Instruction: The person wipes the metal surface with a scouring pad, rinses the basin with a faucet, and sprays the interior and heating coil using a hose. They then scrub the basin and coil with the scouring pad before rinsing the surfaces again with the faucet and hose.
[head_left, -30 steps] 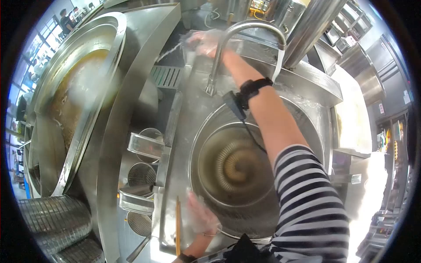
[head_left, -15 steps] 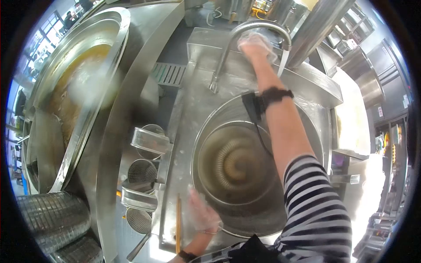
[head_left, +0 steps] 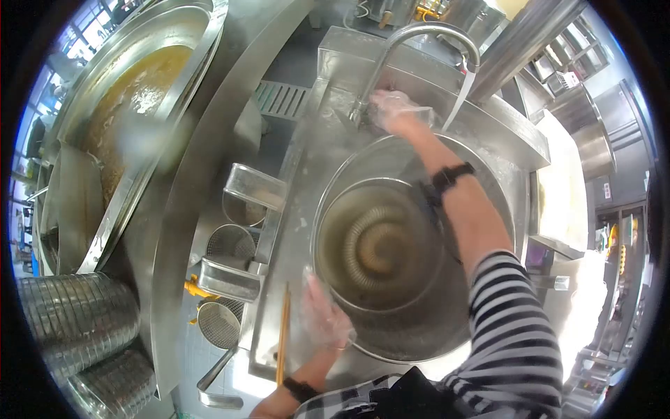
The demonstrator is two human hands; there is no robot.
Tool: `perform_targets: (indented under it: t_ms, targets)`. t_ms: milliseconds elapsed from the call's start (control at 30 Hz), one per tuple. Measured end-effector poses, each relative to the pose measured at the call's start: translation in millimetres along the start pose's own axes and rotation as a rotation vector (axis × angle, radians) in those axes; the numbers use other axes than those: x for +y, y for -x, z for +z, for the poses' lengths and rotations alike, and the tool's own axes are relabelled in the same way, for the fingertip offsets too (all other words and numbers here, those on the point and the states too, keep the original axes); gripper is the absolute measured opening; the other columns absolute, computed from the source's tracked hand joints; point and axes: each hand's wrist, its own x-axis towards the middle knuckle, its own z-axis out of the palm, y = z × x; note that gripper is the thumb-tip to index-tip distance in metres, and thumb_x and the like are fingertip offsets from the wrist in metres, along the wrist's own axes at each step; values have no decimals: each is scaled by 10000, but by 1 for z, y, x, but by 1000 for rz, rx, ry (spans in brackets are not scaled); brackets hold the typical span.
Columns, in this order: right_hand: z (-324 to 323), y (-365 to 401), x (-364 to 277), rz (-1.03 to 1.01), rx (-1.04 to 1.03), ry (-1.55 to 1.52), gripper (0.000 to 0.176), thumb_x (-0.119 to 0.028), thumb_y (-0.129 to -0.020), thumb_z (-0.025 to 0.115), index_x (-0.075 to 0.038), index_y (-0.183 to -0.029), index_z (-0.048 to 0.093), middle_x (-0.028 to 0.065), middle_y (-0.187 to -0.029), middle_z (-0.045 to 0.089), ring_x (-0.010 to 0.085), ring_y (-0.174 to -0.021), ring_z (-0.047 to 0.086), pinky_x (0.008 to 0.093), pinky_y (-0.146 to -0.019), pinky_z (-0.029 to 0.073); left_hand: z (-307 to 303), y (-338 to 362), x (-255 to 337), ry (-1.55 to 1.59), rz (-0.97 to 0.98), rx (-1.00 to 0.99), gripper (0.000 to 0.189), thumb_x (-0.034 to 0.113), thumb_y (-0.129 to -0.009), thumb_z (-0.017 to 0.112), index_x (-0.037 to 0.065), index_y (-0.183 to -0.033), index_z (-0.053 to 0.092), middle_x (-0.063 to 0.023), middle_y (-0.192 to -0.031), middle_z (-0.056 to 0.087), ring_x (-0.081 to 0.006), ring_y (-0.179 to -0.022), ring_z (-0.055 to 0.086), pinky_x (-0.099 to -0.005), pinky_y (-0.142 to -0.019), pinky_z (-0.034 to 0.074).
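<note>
Faucet (head_left: pixel 433 28) base lies just left of my right hand (head_left: pixel 394 112); I cannot tell its grip. My left hand (head_left: pixel 324 318) rests spread on the pot (head_left: pixel 453 321) rim, well apart.

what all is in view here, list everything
faucet: one, steel, top centre, water running
pot: one, steel, centre, below the spout
coil: one, brownish spiral, inside pot
chopsticks: one pair, wooden, left of pot
strainers: three, steel mesh, left of chopsticks
vat: one, steel, brown liquid, top left
ribbed baskets: stacked, steel, bottom left
left hand: clear glove, on pot's near rim
right hand: clear glove, at faucet base
wristband: one, black, right wrist
</note>
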Motion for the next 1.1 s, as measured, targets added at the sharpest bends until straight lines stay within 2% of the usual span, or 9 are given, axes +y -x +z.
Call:
perform_targets:
  t_ms: [67,167,367,500,633,800,900,1000,1100]
  targets:
    - [-25,-17,-35,301,-360,31,378,-118,-725,539,-168,-1096,594,76,-1153,559,280,-1012,547,383,-869,439,9,0,-9,-22,96,77,632,-54,-706,415,1,-1325,302,-239,-1068,487,-397,-924,488,-453,-799,390]
    - [-28,-18,0,11,-690,-37,367,-94,-694,529,-79,-1055,597,138,-999,611,315,-928,575,390,-800,462,3,1,-3,-29,72,55,626,-63,-718,413,9,-1329,298,-233,-1078,490,-394,-929,488,-452,-810,388]
    - [-13,5,12,344,-427,156,342,-154,-685,534,-115,-1011,630,165,-986,609,318,-930,575,387,-795,464,8,-2,-12,25,131,60,667,-23,-684,446,-18,-1329,275,-239,-1194,433,-386,-1005,467,-438,-873,371]
    - [-47,-6,-31,93,-504,147,310,-147,-711,520,-172,-997,638,144,-995,602,310,-937,572,389,-760,476,4,-4,-10,105,63,-6,638,18,-714,479,-23,-1321,287,-227,-1187,440,-384,-986,472,-443,-857,378]
    - [-123,-10,-102,243,-661,374,282,-162,-747,509,-185,-1002,625,124,-1031,592,285,-961,569,392,-767,474,2,-10,-2,98,52,84,355,158,-864,429,-21,-1171,440,-182,-971,534,-336,-851,510,-414,-783,402]
    - [-155,-2,-198,183,-385,225,340,-131,-774,499,-225,-1090,578,54,-1093,580,232,-1016,556,372,-812,476,-14,-14,15,357,-163,127,382,292,-942,340,-19,-930,561,-160,-755,550,-326,-745,503,-393,-707,395]
    - [-91,-43,-197,217,-531,180,407,-121,-795,481,-254,-1178,520,51,-1165,540,222,-1079,517,381,-855,456,-3,-8,-3,313,-182,-111,569,11,-738,486,2,-1291,349,-211,-1050,530,-363,-938,511,-412,-811,421]
    - [-42,-40,-189,292,-361,13,428,-127,-799,482,-258,-1206,492,69,-1189,511,225,-1097,502,397,-864,444,1,-8,-10,104,-40,-49,557,-8,-740,483,5,-1282,358,-213,-1041,535,-367,-917,519,-412,-788,431]
    - [-49,-2,-214,-23,-253,-237,272,-129,-766,542,-115,-1032,595,149,-1117,538,292,-1010,544,422,-828,461,5,-9,-9,158,135,87,576,-46,-717,455,2,-1283,356,-207,-1038,537,-370,-925,520,-422,-796,422]
